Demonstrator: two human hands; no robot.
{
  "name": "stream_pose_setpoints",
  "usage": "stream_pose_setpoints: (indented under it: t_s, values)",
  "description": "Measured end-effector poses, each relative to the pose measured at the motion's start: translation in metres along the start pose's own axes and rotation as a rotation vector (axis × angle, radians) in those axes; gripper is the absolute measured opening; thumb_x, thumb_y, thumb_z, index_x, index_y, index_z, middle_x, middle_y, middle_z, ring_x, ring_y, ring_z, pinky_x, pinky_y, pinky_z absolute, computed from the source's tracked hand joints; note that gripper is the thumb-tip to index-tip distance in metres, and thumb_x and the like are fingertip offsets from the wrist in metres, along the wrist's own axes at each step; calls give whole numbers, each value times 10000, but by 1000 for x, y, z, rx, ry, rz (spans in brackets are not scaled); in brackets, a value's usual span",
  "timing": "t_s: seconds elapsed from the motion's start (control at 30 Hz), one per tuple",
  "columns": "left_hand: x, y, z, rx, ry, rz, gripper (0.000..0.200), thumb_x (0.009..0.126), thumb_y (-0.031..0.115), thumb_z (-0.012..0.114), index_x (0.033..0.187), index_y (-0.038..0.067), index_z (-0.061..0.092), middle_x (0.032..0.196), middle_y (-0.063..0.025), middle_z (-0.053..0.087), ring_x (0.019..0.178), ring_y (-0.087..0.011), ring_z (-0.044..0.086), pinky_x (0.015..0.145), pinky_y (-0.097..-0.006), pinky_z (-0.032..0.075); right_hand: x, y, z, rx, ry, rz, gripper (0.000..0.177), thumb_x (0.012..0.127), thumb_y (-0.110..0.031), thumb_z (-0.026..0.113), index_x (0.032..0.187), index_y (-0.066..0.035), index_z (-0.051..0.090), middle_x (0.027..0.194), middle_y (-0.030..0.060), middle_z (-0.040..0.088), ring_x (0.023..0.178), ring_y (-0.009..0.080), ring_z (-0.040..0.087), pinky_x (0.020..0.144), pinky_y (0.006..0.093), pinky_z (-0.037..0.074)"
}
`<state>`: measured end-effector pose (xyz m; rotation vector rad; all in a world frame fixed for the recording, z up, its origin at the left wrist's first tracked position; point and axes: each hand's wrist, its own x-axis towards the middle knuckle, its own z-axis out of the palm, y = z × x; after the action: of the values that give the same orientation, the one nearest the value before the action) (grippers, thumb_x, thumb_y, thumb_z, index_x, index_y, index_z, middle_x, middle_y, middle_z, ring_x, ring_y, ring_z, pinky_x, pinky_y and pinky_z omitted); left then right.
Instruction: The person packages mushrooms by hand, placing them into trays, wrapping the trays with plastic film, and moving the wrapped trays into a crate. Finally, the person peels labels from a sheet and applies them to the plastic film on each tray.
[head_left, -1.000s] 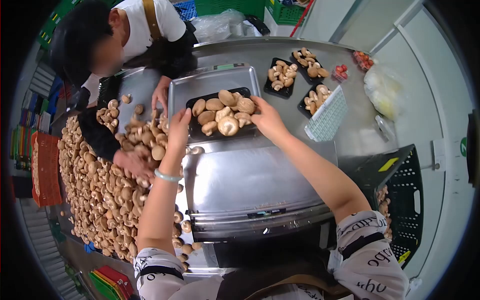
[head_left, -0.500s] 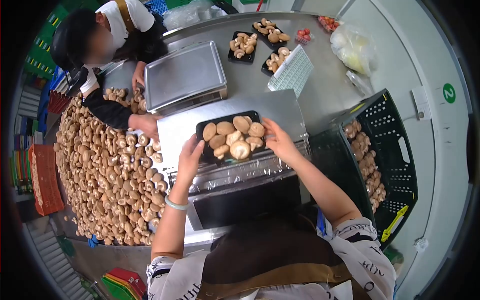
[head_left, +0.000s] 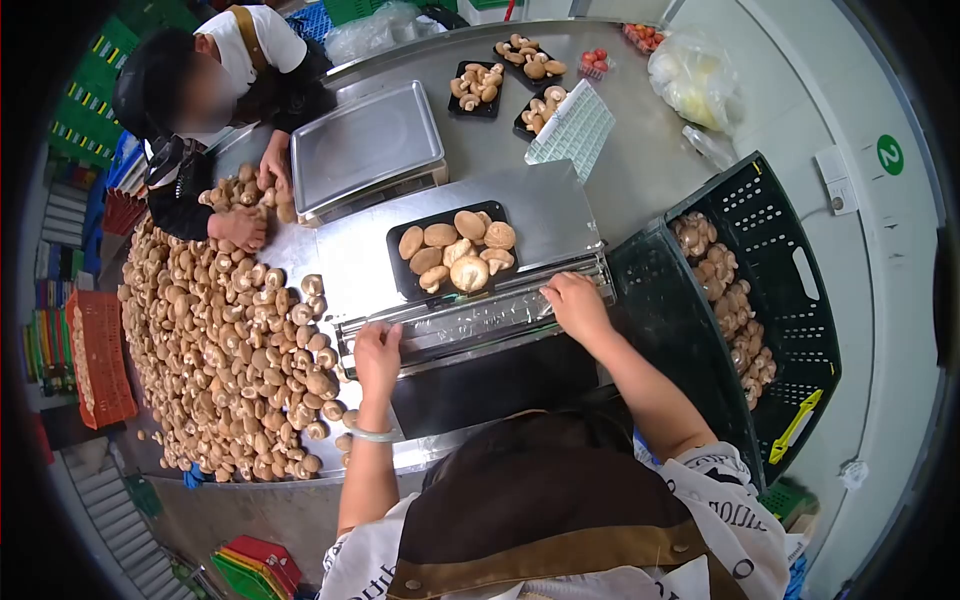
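A black tray [head_left: 402, 272] of shiitake mushrooms [head_left: 440, 235] rests on the metal top of a wrapping machine [head_left: 350, 262], with neither hand touching it. Clear plastic film [head_left: 475, 322] spans the machine's front, just below the tray. At the film's left end, my left hand [head_left: 377, 352] is closed with its fingertips on the edge. My right hand [head_left: 577, 305] pinches the film toward its right end. The fingertips are small in view, and the film between them is hard to see.
Loose mushrooms [head_left: 230, 360] heap up at left, where a co-worker's hands [head_left: 240, 228] reach in. A scale [head_left: 368, 145] stands behind the machine. Filled trays [head_left: 476, 88] and a pale green rack [head_left: 572, 130] lie farther back. At right is a dark crate [head_left: 790, 300] holding packed mushrooms.
Both my hands have let go of the mushroom tray, now lying on the machine, and moved down to the film. The co-worker's hand has drawn back from the machine's edge to the mushrooms.
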<state>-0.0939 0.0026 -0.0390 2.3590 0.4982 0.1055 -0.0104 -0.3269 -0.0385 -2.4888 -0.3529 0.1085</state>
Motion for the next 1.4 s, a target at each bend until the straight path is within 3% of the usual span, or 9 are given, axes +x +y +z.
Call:
stream_pose_setpoints:
  t_s: [0.1, 0.27, 0.37, 0.47, 0.6, 0.7, 1.03, 1.17, 1.4]
  values:
    - [10, 16, -62, -638, -434, -284, 235, 948, 198, 537, 753, 69, 563, 701, 25, 519, 706, -90, 465, 688, -270, 375, 3, 9, -41, 774, -375, 246, 239, 946, -200, 527, 780, -32, 556, 658, 48, 550, 587, 217, 533, 597, 322, 418]
    - [47, 74, -137, -1096, -519, -141, 310, 909, 338, 588, 732, 99, 498, 677, -99, 571, 639, -188, 561, 614, -274, 438, 22, -42, -109, 1442, -257, 72, 291, 962, -291, 529, 795, -57, 487, 630, 75, 499, 590, 187, 468, 553, 327, 365]
    - [89, 96, -121, -1569, -314, 4, 188, 989, 196, 477, 889, 46, 528, 1020, -190, 653, 1000, -292, 625, 977, -404, 461, 80, -69, -104, 1538, 44, -51, 224, 989, -227, 472, 875, -40, 518, 936, 178, 616, 894, 249, 567, 812, 349, 433]
    - [153, 76, -47, -1167, -161, 261, 268, 1012, 153, 392, 1130, -16, 563, 1257, -209, 566, 1214, -331, 517, 1090, -436, 339, 149, -56, -52, 974, 140, -38, 158, 993, -114, 428, 1007, 2, 534, 1145, 186, 627, 1079, 259, 582, 959, 376, 422]
    - [163, 39, 32, -135, -43, 355, 200, 1002, 205, 449, 965, 17, 507, 916, -156, 611, 789, -246, 567, 747, -370, 468, 189, -15, 27, 149, 29, -234, 169, 937, -176, 510, 972, -11, 501, 962, 233, 629, 861, 386, 608, 734, 442, 467]
    - [159, 38, 34, -355, -144, 204, 191, 981, 184, 508, 874, 28, 479, 654, -65, 522, 611, -144, 492, 572, -314, 439, 190, -15, 25, 316, -237, -140, 184, 919, -194, 547, 994, -32, 506, 857, 198, 634, 810, 378, 616, 719, 426, 476]
    - [95, 33, -8, -509, -632, -202, 363, 984, 296, 531, 1076, -36, 642, 935, -29, 654, 851, -91, 551, 801, -258, 456, 103, -28, 2, 417, -465, -7, 333, 898, -329, 601, 901, 1, 645, 783, 162, 616, 757, 303, 589, 721, 393, 463]
    - [80, 36, -9, -178, -323, 279, 346, 983, 275, 513, 966, -46, 641, 777, -113, 619, 710, -158, 526, 717, -290, 451, 82, -29, 14, 350, -156, -225, 342, 933, -326, 558, 916, 13, 594, 771, 171, 617, 734, 348, 587, 704, 412, 465]
    - [30, 103, -56, -246, -167, 113, 417, 980, 340, 467, 840, -34, 589, 644, -223, 520, 570, -339, 491, 579, -411, 412, 56, -75, -47, 668, -226, 45, 341, 970, -322, 510, 935, 9, 582, 707, 83, 567, 676, 157, 511, 663, 317, 438]
